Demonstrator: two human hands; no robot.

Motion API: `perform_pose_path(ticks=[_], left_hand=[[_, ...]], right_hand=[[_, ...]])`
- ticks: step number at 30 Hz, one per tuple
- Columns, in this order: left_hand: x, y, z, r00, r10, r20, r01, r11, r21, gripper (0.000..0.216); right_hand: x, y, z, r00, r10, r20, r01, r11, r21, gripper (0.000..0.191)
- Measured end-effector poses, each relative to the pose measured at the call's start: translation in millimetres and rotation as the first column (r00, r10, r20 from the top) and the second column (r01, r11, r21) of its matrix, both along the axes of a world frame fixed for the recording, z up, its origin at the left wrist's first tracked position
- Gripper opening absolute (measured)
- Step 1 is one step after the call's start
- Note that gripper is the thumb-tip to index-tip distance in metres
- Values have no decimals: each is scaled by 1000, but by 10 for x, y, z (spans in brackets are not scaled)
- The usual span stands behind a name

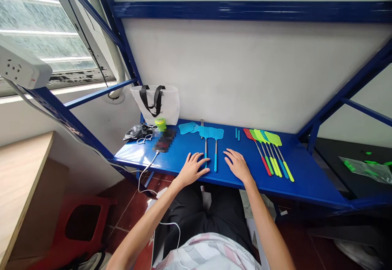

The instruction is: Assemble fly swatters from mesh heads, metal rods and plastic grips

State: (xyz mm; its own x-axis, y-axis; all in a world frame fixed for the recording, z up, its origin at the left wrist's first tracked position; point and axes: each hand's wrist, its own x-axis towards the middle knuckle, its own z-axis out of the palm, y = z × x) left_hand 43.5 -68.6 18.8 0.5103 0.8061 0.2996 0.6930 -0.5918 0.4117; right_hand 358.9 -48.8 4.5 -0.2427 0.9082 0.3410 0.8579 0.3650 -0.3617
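Note:
Both of my hands lie flat on the blue shelf top [306, 172] with fingers spread and nothing in them. My left hand [192, 168] rests beside the handle of one of two blue fly swatters [211, 137] that lie side by side between my hands. My right hand [237, 164] is just right of them. Loose blue swatter heads [187, 128] lie behind my left hand. Two small blue handle pieces [237, 134] sit behind my right hand. To the right lies a fan of several finished swatters [269, 149] in red, green, yellow and blue.
A white tote bag [167, 104] with black handles stands at the back left, with a green tape roll [160, 123], scissors [143, 140] and a black plastic bag [137, 131] near it. A white cable [147, 168] hangs off the front edge. A red stool [82, 221] stands low left.

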Motion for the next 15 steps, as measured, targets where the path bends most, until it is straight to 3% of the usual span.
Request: perform_pose_path(ticks=[15], left_hand=[[-80, 69, 74, 994, -50, 94, 60, 993, -102, 56]], right_hand=[[3, -2, 3, 1000, 1, -14, -1, 1000, -2, 51]])
